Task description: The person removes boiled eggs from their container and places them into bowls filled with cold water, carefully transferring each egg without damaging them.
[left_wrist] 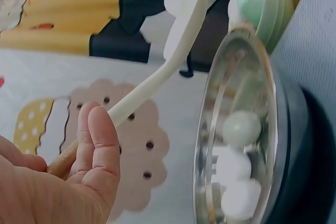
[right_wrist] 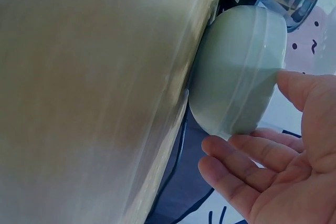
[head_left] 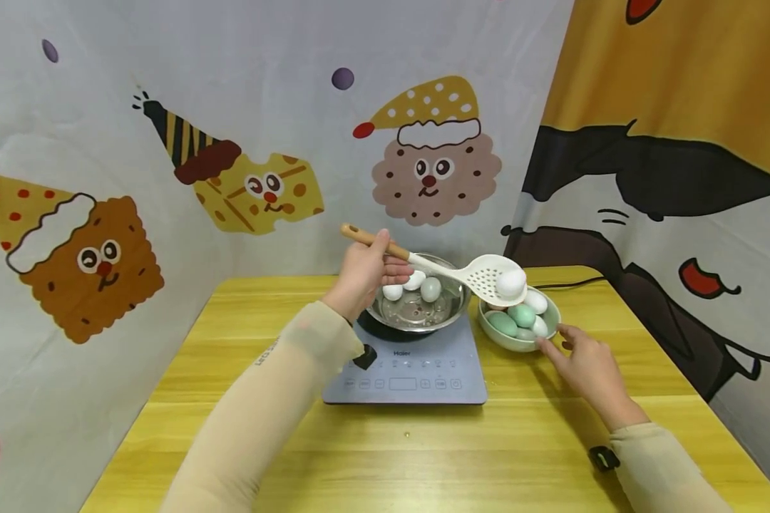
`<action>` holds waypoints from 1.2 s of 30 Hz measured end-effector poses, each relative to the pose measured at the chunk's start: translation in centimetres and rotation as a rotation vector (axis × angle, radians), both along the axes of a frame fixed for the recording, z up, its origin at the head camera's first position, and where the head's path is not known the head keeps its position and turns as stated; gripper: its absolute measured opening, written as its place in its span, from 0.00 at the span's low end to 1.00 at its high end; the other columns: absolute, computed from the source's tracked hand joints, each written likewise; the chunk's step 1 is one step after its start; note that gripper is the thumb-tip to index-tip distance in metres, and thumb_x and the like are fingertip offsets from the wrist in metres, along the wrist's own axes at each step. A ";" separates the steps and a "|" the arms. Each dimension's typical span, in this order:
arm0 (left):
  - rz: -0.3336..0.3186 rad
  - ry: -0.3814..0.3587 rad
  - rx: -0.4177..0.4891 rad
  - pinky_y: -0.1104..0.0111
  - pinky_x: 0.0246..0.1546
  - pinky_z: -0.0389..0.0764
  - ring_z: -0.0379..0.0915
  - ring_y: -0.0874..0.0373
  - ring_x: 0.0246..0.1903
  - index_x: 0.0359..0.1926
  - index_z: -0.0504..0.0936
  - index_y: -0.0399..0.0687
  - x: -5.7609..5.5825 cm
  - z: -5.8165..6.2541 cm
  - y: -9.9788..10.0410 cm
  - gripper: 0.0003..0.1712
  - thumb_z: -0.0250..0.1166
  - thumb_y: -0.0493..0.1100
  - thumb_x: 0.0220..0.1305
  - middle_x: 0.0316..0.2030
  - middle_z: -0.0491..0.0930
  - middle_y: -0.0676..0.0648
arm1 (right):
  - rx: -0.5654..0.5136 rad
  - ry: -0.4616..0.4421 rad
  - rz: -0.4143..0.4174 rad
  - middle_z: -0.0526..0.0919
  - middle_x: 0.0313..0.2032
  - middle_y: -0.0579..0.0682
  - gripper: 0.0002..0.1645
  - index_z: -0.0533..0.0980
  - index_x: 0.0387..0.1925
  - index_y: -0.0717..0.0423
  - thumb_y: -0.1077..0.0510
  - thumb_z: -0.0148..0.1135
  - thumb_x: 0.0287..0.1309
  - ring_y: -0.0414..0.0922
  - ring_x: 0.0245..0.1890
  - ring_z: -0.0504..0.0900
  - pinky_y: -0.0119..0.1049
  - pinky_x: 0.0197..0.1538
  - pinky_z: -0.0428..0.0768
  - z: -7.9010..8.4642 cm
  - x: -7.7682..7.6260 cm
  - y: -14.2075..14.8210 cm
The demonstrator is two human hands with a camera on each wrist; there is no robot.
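My left hand [head_left: 363, 276] grips the wooden handle of a white slotted spoon [head_left: 478, 279]. A white egg [head_left: 511, 283] lies in the spoon's head, above a pale green bowl [head_left: 515, 345] of white and green eggs. At the bowl's right side is my right hand [head_left: 589, 367]. In the right wrist view its thumb is at the rim and its fingers [right_wrist: 262, 153] touch the outer wall. Below the spoon's handle, a metal pan [head_left: 450, 318] contains clear liquid and three eggs, including a pale greenish one [head_left: 430, 289].
The pan stands on a grey-blue induction cooker [head_left: 404, 385] on a wooden table [head_left: 385, 463]. A black cable [head_left: 571, 283] runs behind the bowl. A cartoon-printed cloth [head_left: 282, 71] hangs behind the table.
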State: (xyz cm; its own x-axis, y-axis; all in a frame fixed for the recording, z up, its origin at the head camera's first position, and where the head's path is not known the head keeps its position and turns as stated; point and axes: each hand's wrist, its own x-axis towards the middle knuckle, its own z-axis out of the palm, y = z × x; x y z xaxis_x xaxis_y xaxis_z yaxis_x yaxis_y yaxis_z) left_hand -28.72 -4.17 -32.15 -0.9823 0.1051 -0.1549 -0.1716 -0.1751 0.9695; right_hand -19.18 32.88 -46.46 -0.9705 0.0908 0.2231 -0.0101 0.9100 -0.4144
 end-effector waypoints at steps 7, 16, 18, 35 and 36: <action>-0.045 0.003 -0.021 0.60 0.36 0.88 0.87 0.49 0.30 0.49 0.78 0.41 0.4 -0.6 4.1 0.24 0.51 0.58 0.76 0.41 0.84 0.29 | -0.013 -0.022 -0.021 0.79 0.56 0.70 0.48 0.71 0.63 0.67 0.29 0.54 0.64 0.68 0.51 0.81 0.65 0.48 0.78 0.0 0.0 0.2; -0.067 -0.027 -0.035 0.58 0.37 0.88 0.88 0.46 0.33 0.49 0.78 0.40 -0.4 -1.0 7.3 0.25 0.51 0.58 0.76 0.40 0.86 0.32 | -0.106 -0.086 -0.044 0.78 0.56 0.72 0.52 0.66 0.65 0.70 0.27 0.53 0.63 0.67 0.53 0.81 0.63 0.50 0.79 0.0 0.0 0.3; -0.067 -0.024 -0.034 0.57 0.39 0.88 0.88 0.45 0.35 0.50 0.78 0.39 -0.8 -1.0 7.7 0.25 0.51 0.58 0.76 0.40 0.86 0.32 | -0.122 -0.104 -0.043 0.78 0.56 0.72 0.53 0.65 0.65 0.72 0.28 0.53 0.63 0.67 0.53 0.81 0.63 0.51 0.79 0.1 0.1 0.3; -0.024 0.110 -0.133 0.61 0.34 0.88 0.87 0.42 0.37 0.55 0.74 0.43 -1.6 -0.6 8.8 0.24 0.51 0.58 0.76 0.38 0.86 0.35 | -0.166 -0.115 -0.064 0.77 0.56 0.74 0.55 0.59 0.68 0.74 0.29 0.53 0.64 0.68 0.54 0.80 0.62 0.50 0.81 0.0 0.4 0.5; -0.023 0.117 -0.148 0.61 0.33 0.88 0.87 0.42 0.36 0.55 0.74 0.44 -1.6 -0.5 8.9 0.24 0.51 0.58 0.76 0.38 0.86 0.35 | -0.172 -0.116 -0.066 0.77 0.56 0.74 0.56 0.58 0.68 0.75 0.29 0.53 0.64 0.68 0.54 0.80 0.62 0.51 0.80 0.0 0.4 0.6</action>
